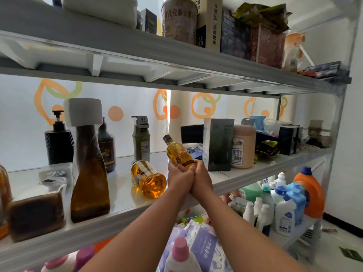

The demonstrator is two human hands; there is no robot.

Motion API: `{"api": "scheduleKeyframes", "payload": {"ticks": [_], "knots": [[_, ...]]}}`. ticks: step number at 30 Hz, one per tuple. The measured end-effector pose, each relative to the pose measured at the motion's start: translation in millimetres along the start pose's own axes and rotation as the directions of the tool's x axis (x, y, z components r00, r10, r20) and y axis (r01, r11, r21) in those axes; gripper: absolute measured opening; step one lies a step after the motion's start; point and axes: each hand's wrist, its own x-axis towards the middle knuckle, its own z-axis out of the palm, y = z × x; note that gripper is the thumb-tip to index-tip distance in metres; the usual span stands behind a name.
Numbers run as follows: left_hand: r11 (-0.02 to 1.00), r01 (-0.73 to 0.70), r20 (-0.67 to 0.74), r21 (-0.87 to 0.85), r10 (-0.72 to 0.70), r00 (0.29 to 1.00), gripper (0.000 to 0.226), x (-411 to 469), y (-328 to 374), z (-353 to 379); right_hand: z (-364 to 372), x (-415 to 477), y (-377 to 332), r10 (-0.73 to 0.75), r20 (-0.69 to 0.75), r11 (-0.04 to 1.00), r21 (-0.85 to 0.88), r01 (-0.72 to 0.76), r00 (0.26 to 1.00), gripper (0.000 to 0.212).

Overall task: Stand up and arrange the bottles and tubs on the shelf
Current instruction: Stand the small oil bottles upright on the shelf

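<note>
Both of my hands clasp the base of a small amber bottle with a dark cap, tilted left and lifted just above the middle shelf. My left hand wraps its left side, my right hand its right. A second amber bottle lies on its side on the shelf, bottom toward me, just left of my hands. A green pump bottle stands upright behind it. A tall brown bottle with a white cap stands further left.
A black pump bottle and a dark brown bottle stand at the back left. A dark box and a peach tub stand right of my hands. The lower shelf holds several detergent bottles. Boxes fill the top shelf.
</note>
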Motion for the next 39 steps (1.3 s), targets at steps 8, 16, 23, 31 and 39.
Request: {"api": "scheduleKeyframes", "payload": {"ticks": [8,16,23,31,39], "knots": [[0.999,-0.046,0.036,0.006,0.046,0.998,0.081,5,-3,-2,1,6,6,-0.028,0.034,0.999,-0.016,0.029,0.999,0.055],[0.998,-0.009,0.092,0.058,0.004,0.996,0.083,7,-6,-7,3,5,17,-0.094,-0.003,0.971,-0.223,0.091,0.996,0.058],[0.983,-0.067,0.05,0.172,0.06,0.997,0.074,3,-9,-4,6,6,26,-0.107,0.005,0.929,-0.356,0.102,0.994,0.045],[0.955,-0.128,0.007,0.269,0.131,0.991,0.075,-4,-11,-1,5,4,31,-0.151,0.024,0.894,-0.423,0.146,0.988,0.053],[0.946,-0.157,-0.02,0.285,0.169,0.985,0.078,1,-18,0,8,8,38,-0.188,0.006,0.888,-0.425,0.173,0.982,0.057]]}}
